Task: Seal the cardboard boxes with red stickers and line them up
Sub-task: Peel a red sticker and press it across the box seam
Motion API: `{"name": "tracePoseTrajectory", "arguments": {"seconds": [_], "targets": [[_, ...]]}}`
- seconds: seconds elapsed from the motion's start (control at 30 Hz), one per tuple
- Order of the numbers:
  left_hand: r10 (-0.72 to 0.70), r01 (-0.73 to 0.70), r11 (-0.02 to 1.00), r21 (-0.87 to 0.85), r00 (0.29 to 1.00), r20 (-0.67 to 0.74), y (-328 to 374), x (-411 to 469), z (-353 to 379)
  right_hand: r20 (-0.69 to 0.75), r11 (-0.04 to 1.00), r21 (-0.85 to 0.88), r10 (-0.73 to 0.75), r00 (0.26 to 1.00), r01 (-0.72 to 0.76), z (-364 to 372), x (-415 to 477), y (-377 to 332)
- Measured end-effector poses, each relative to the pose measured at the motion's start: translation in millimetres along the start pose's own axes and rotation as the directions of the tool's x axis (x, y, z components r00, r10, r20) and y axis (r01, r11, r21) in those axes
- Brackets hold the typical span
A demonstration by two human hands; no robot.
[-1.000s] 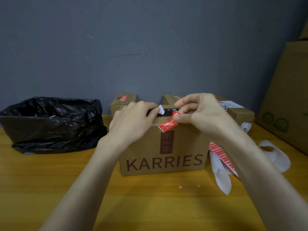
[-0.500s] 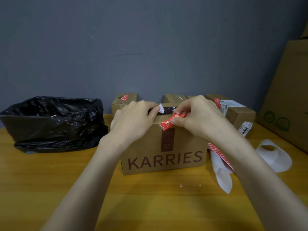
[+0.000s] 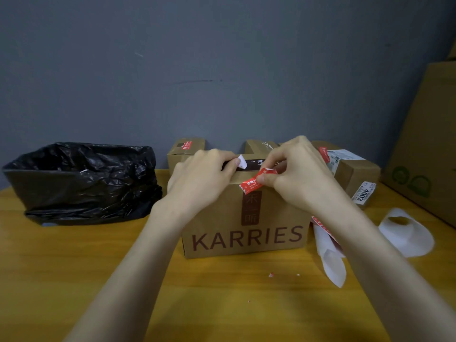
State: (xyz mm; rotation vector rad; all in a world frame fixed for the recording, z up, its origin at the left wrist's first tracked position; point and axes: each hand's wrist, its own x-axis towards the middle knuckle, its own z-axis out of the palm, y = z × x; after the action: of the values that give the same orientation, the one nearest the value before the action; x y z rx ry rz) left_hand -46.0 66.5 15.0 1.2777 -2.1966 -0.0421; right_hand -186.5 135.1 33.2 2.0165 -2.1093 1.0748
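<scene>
We see the KARRIES box [image 3: 246, 225] standing upright at the middle of the wooden table [image 3: 74, 280], its printed front facing us and its long side running left to right. Both hands sit on its top front edge. Our left hand [image 3: 199, 178] curls over the top left part of the box, fingers closed, with a small white scrap of backing paper [image 3: 242, 161] pinched at the fingertips. Our right hand [image 3: 298, 174] is closed on the red sticker [image 3: 256, 181], thumb on its face and fingers behind, right at the top middle of the box, just above the brown vertical logo. The sticker is a short strip; its long axis runs slantwise, lower end to the left and down over the front face, upper end to the right toward the lid. It touches the box's top edge, though we cannot tell how much of it is stuck down. Behind stand more small cardboard boxes: one at back left [image 3: 186, 149] with a red sticker on top, another at back right [image 3: 355, 169] bearing a white label. A black bag [image 3: 81, 181] lies at left, and white backing sheets [image 3: 407, 233] at right, beside the box.
</scene>
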Motion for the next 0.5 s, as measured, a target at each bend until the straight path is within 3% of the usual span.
{"name": "tracePoseTrajectory", "arguments": {"seconds": [0.5], "targets": [[0.013,-0.013,1.0,0.013,1.0,-0.012,1.2,-0.3,-0.4,0.204,0.989,0.127,0.052,0.978,-0.079,-16.4,-7.0,-14.2]]}}
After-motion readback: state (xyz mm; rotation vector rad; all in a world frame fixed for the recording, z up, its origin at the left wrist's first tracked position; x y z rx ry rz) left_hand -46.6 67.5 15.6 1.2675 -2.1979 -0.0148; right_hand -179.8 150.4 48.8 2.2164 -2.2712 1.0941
